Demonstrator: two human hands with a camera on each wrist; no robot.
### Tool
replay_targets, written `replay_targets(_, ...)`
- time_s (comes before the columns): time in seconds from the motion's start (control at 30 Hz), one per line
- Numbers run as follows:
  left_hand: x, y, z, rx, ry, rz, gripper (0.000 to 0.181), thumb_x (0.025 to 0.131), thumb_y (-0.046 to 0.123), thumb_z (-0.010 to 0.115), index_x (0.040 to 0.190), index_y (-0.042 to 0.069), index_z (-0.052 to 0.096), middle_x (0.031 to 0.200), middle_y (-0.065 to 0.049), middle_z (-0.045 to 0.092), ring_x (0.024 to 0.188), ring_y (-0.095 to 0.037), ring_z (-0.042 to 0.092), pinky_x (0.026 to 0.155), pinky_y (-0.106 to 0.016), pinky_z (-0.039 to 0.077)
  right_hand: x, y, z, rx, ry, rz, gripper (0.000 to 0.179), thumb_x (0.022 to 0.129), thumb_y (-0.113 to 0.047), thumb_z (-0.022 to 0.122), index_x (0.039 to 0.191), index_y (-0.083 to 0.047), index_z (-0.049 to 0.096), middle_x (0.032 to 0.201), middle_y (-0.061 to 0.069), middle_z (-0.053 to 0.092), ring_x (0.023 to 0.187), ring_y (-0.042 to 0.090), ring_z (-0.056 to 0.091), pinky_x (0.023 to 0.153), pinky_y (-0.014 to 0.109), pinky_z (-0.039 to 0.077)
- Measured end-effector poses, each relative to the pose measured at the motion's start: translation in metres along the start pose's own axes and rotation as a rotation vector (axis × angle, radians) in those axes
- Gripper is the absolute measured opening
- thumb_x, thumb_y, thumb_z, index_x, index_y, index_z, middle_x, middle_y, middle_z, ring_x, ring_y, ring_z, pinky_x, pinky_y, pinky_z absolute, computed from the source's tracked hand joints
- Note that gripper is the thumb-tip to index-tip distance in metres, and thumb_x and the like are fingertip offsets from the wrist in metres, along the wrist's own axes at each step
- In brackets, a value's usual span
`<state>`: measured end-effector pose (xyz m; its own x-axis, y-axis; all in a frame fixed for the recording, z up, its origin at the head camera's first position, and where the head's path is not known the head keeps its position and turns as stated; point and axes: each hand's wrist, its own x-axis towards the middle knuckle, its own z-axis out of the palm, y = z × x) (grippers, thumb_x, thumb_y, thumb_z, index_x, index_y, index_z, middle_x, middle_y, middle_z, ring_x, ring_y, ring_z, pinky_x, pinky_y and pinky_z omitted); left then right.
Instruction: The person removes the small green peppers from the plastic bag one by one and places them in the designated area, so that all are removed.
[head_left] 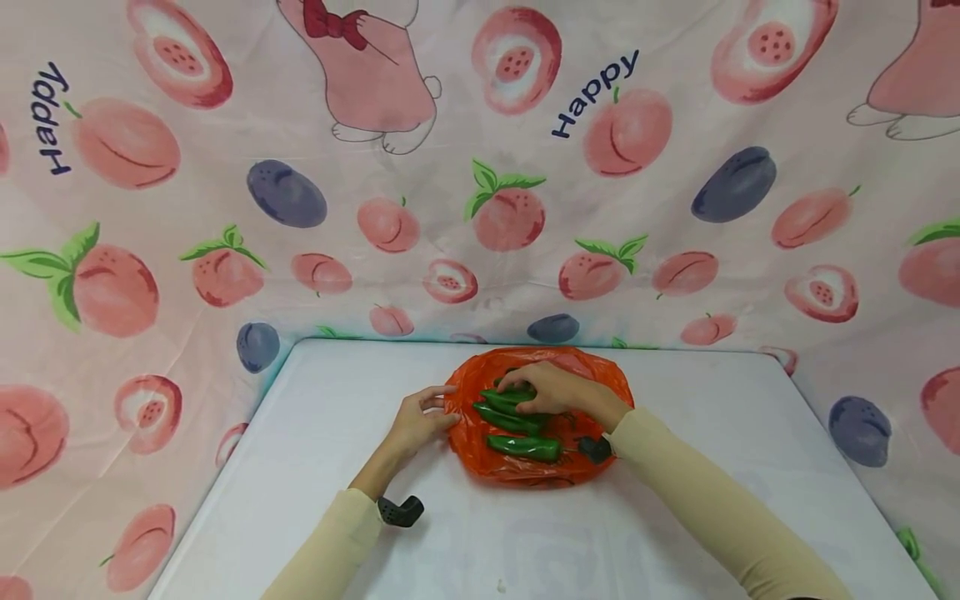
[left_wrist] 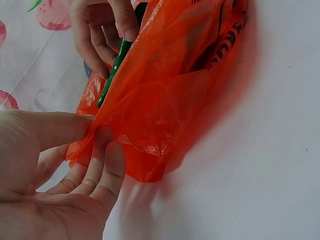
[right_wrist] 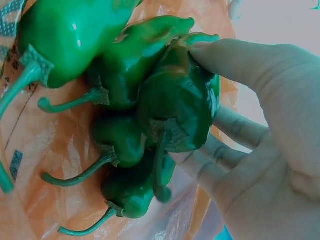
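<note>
A red-orange plastic bag (head_left: 471, 458) lies spread on the table, with several green peppers on it; the front pepper (head_left: 523, 448) lies crosswise. My left hand (head_left: 420, 419) is at the bag's left side, and in the left wrist view its thumb and fingers pinch the bag's edge (left_wrist: 145, 135). Over the peppers, my right hand (head_left: 558, 388) reaches in from the right. The right wrist view shows its thumb and fingers gripping one green pepper (right_wrist: 175, 107), stem hanging down. Other peppers with curved stems, such as a smaller pepper (right_wrist: 120, 140), lie close beside it.
The white table (head_left: 697, 467) extends around the bag. Behind it hangs a fruit-printed cloth (head_left: 450, 217), which also covers both sides. Dark wrist devices, one a black camera (head_left: 401, 511), sit on both wrists.
</note>
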<state>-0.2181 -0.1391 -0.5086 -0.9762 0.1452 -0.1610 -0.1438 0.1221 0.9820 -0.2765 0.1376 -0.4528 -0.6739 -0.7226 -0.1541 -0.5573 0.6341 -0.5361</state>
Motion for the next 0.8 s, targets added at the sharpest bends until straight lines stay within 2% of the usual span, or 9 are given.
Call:
replay_targets(0.4, -0.001, -0.001, 0.000, -0.007, -0.002, -0.005, 0.046, 0.089, -0.002, 0.075, 0.134, 0.005, 0.065, 0.108, -0.017, 0.063, 0.080, -0.019, 0.069, 0.074, -0.038, 0.062, -0.006, -0.001, -0.007, 0.028, 0.005, -0.023, 0.037, 0.094, -0.018, 0.076, 0.131, -0.019, 0.068, 0.123, 0.003, 0.066, 0.104, 0.022, 0.062, 0.092, 0.041, 0.054)
replay_targets(0.63, 0.000, -0.002, 0.001, -0.004, -0.004, 0.009, 0.046, 0.089, -0.002, 0.074, 0.134, 0.004, 0.065, 0.107, -0.017, 0.063, 0.080, -0.019, 0.069, 0.075, -0.040, 0.062, -0.011, -0.002, -0.015, 0.068, 0.058, -0.036, 0.038, 0.091, -0.017, 0.080, 0.128, -0.018, 0.070, 0.115, 0.001, 0.068, 0.094, 0.020, 0.061, 0.085, 0.037, 0.055)
replay_targets(0.8, -0.001, -0.002, 0.000, -0.005, 0.002, 0.005, 0.046, 0.090, -0.002, 0.074, 0.134, 0.005, 0.065, 0.108, -0.017, 0.063, 0.079, -0.019, 0.069, 0.076, -0.040, 0.062, -0.014, -0.004, -0.019, 0.117, 0.091, -0.048, 0.040, 0.091, -0.019, 0.081, 0.129, -0.021, 0.070, 0.118, 0.001, 0.068, 0.093, 0.020, 0.060, 0.084, 0.036, 0.053)
